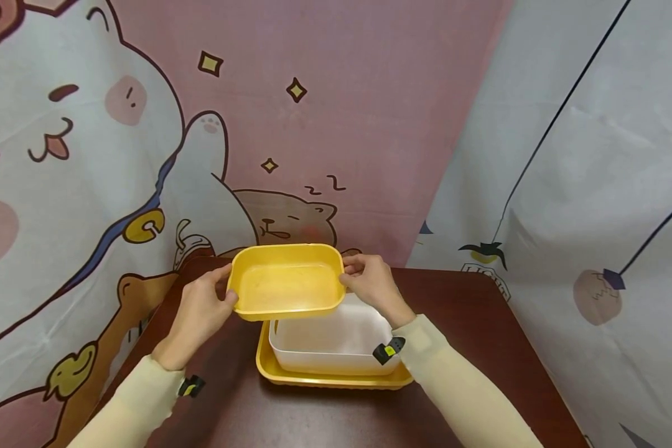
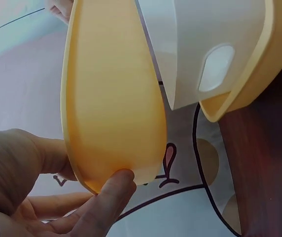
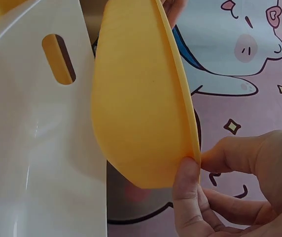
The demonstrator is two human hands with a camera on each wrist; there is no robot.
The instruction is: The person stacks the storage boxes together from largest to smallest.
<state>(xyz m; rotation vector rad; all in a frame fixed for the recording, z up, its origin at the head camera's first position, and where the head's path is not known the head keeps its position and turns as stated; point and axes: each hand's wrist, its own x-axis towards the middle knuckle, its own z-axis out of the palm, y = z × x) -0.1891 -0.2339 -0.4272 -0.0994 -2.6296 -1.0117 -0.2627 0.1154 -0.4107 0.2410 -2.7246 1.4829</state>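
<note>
A shallow yellow tray (image 1: 287, 281) is held up, tilted so its inside faces the head camera. My left hand (image 1: 203, 311) pinches its left end, and my right hand (image 1: 374, 285) pinches the right end. Thumb and fingers of the left hand (image 2: 57, 192) grip the rim in the left wrist view. In the right wrist view the right hand (image 3: 234, 182) does the same at the other end. Below and behind the tray, a white bin (image 1: 336, 339) with oval handle holes sits inside a larger yellow tray (image 1: 336, 381). The raised tray hides part of the white bin.
The nested white bin and larger tray stand on a dark red-brown table (image 1: 459, 348). A cartoon-printed cloth (image 1: 358, 124) hangs behind the table and along both sides. Dark wrist straps (image 1: 389, 350) are worn over the pale sleeves.
</note>
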